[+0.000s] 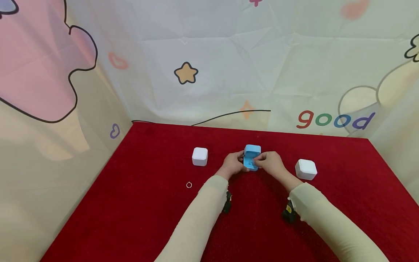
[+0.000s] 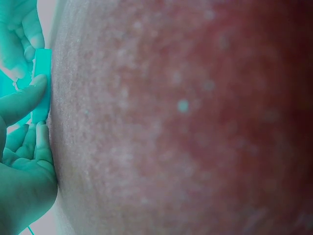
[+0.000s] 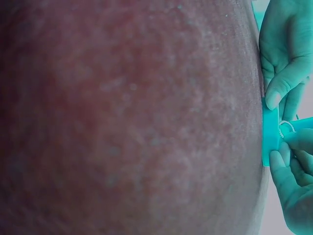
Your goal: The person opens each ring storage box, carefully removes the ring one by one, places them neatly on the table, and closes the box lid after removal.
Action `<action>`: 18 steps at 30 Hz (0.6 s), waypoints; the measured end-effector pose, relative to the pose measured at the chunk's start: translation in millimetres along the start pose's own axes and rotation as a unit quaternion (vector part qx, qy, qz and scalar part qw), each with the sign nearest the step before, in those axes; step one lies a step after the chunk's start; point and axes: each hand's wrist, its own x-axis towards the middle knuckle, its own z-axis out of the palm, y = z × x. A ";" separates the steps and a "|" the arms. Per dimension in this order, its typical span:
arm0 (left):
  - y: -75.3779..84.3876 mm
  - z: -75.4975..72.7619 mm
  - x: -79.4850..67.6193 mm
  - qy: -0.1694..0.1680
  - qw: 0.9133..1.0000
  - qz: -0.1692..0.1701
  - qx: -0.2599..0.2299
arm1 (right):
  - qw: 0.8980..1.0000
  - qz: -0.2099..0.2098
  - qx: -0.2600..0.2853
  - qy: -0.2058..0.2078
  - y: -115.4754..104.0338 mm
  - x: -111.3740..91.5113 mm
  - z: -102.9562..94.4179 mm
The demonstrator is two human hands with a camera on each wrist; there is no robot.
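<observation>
A light blue ring box (image 1: pixel 251 163) stands with its lid up on the red cloth, its inside facing the person. My left hand (image 1: pixel 233 163) grips the box from its left side; in the left wrist view the thumb (image 2: pixel 34 95) lies across the box's front. From the right, my right hand (image 1: pixel 272 162) reaches into the box, thumb and forefinger pinching a ring. That ring (image 3: pixel 288 124) shows as a thin pale loop at the fingertips in the right wrist view. Part of it is hidden behind the fingers.
One white box (image 1: pixel 199 157) sits left of the hands, another white box (image 1: pixel 306 170) to the right. A loose ring (image 1: pixel 188 185) lies on the red cloth (image 1: pixel 140 203) at the left, near the left sleeve. A printed curtain (image 1: pixel 222 72) hangs behind the table.
</observation>
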 end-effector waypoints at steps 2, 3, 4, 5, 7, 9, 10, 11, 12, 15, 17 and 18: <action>-0.4 -0.1 0.3 -0.001 1.000 -0.001 -0.001 | 1.000 0.002 0.000 0.001 -0.2 -0.2 -0.7; -0.6 -0.1 0.6 -0.002 1.000 -0.001 -0.002 | 1.000 0.002 0.001 0.001 -0.5 -0.4 -0.9; -0.7 -0.3 0.6 -0.002 1.000 -0.001 -0.003 | 1.000 0.003 0.003 0.002 -0.9 -0.4 -1.1; -0.9 -0.4 0.8 -0.002 1.000 -0.001 -0.003 | 1.000 0.002 0.003 0.002 -1.4 -0.6 -1.4; -0.9 -0.6 0.9 -0.001 1.000 0.000 -0.003 | 1.000 0.000 0.005 0.003 -1.9 -0.7 -1.5; -0.9 -0.7 1.0 -0.001 1.000 0.000 -0.002 | 1.000 -0.002 0.007 0.004 -2.0 -0.9 -1.5; -0.9 -0.7 0.9 0.000 1.000 0.000 -0.001 | 1.000 -0.001 0.010 0.005 -2.3 -1.2 -1.5; -0.9 -0.7 0.7 -0.001 1.000 0.001 -0.001 | 1.000 0.000 0.012 0.005 -2.1 -1.4 -1.5; -0.7 -0.7 0.3 -0.002 1.000 0.001 -0.002 | 1.000 -0.001 0.013 0.006 -2.0 -1.8 -1.5; -0.7 -0.5 -0.3 -0.004 1.000 0.002 -0.002 | 1.000 0.002 0.021 0.006 -1.5 -2.8 -1.3; -0.7 -0.3 -0.5 -0.004 1.000 0.002 -0.004 | 1.000 0.007 0.026 0.005 -0.6 -2.9 -0.8; -0.8 -0.2 -0.3 -0.003 1.000 0.002 -0.003 | 1.000 0.008 0.028 0.004 -0.2 -2.9 -0.7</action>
